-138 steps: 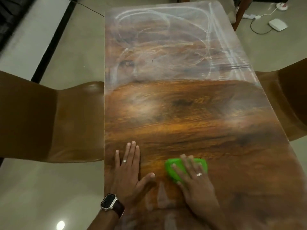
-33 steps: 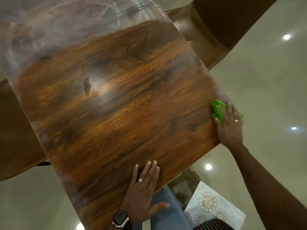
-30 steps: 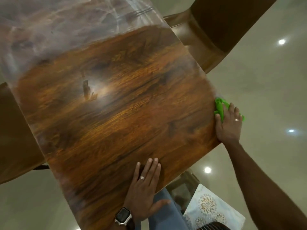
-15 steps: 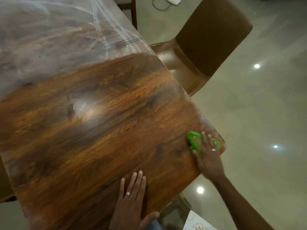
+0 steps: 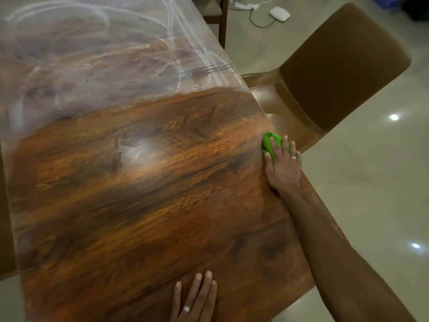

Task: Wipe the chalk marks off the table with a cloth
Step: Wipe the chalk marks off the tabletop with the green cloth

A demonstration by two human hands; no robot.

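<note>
A glossy wooden table (image 5: 144,205) fills the view. White chalk marks (image 5: 97,49) cover its far half in loops and smears; the near half shows bare wood grain. My right hand (image 5: 282,169) lies flat on a bright green cloth (image 5: 268,142) at the table's right edge, fingers straight and pressing it down. My left hand (image 5: 197,298) rests flat on the near edge with straight fingers, holding nothing.
A brown upholstered chair (image 5: 336,66) stands close to the table's right edge, just beyond the cloth. A white device with a cable (image 5: 279,13) lies on the glossy floor at the back. Another chair's edge (image 5: 4,217) shows at far left.
My right hand has slid the cloth along the right edge away from the near corner, toward the chalked half. My left hand stays flat at the near edge. The camera has tilted.
</note>
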